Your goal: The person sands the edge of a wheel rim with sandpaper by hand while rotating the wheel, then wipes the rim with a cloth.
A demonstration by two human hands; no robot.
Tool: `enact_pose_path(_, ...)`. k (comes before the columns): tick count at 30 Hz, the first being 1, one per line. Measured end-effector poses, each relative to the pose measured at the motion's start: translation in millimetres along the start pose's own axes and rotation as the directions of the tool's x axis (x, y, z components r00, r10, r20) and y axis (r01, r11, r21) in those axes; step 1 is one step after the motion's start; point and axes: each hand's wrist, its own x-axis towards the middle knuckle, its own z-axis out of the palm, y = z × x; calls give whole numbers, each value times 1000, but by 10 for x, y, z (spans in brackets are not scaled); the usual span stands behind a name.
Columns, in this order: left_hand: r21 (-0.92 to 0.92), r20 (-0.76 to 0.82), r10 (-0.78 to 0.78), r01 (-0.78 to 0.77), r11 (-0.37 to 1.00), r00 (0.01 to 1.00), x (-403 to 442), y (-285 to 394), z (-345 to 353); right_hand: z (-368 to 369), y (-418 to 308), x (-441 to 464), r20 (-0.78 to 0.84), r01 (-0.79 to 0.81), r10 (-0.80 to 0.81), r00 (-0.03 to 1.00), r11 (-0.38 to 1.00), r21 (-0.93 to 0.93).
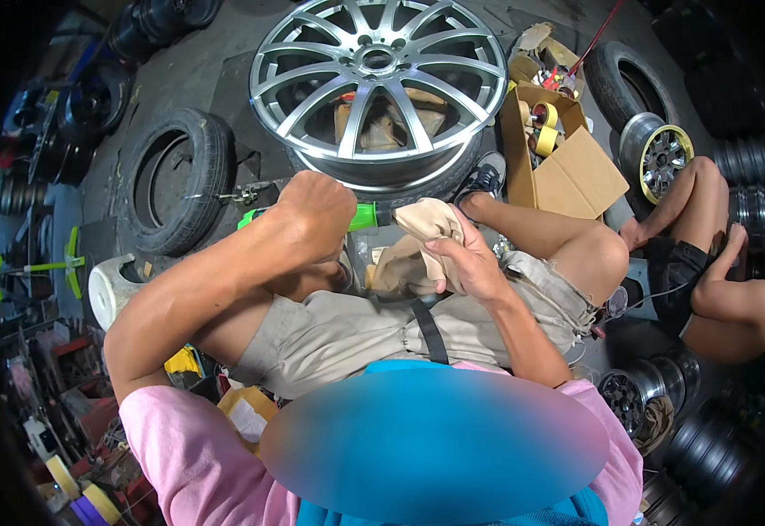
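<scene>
My left hand is a fist wrapped round a bright green, bottle-like thing with a dark end. Its green body shows on both sides of the fist, but I cannot make out its exact kind. In my right hand is a bunched beige cloth, pinched between thumb and fingers close to the dark end. Whether the cloth touches that end is unclear. Just beyond both hands lies a silver multi-spoke wheel rim, face up on what looks like a tyre. Brown cloth-like material shows through its spokes.
A loose tyre lies left of my knees. On the right stands an open cardboard box with tape rolls, near another tyre and a yellow-edged rim. Another person's bare leg is at far right. Rims are stacked around the edges.
</scene>
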Motion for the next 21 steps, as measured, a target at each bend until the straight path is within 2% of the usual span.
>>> enact_pose_path(3,9,62,-27,27,1000,998,-14,-3,-22,33,-10,0,-16,5,-4,1000,999,45)
enact_pose_path(6,-75,-17,25,-26,997,1000,-43,-156,72,74,-67,-3,-15,-9,10,1000,999,53)
enact_pose_path(8,-238,-17,90,-92,967,996,-32,-276,127,136,-91,6,1,-22,22,1000,999,24)
enact_pose_path(9,-239,-20,90,-92,967,996,-33,-324,160,190,-95,13,12,-5,6,1000,998,-64)
enact_pose_path(11,-424,-20,119,-116,898,993,-37,-420,262,239,-153,32,28,-19,26,999,972,-235)
enact_pose_path(12,-429,-22,120,-117,895,993,-27,-480,355,203,-155,114,27,-24,31,999,971,-238)
enact_pose_path(13,-457,-63,148,-160,875,987,-19,-538,446,145,-147,239,163,305,-259,952,764,-568)
enact_pose_path(14,-482,-107,171,-202,853,979,-8,-600,533,116,-147,325,389,559,-446,806,358,-748)
enact_pose_path(15,-488,-111,165,-199,850,980,-26,-636,508,133,-176,353,361,524,-412,837,412,-745)
enact_pose_path(16,-566,-43,148,-146,811,988,-46,-686,478,121,-211,386,368,525,-404,837,408,-746)
enact_pose_path(17,-637,25,138,-90,765,990,-67,-727,446,92,-254,415,378,479,-360,853,252,-841)
enact_pose_path(18,-645,18,134,-91,759,991,-97,-777,451,78,-292,443,377,421,-317,871,83,-903)
enact_pose_path(19,-659,-15,118,-98,746,993,-141,-844,473,95,-345,476,358,371,-274,892,-7,-929)
enact_pose_path(20,-671,-45,100,-104,734,994,-181,-921,517,76,-354,527,362,373,-266,893,-12,-928)
enact_pose_path(21,-670,-26,82,-79,738,996,-213,-1019,582,43,-348,585,384,367,-266,884,-114,-923)
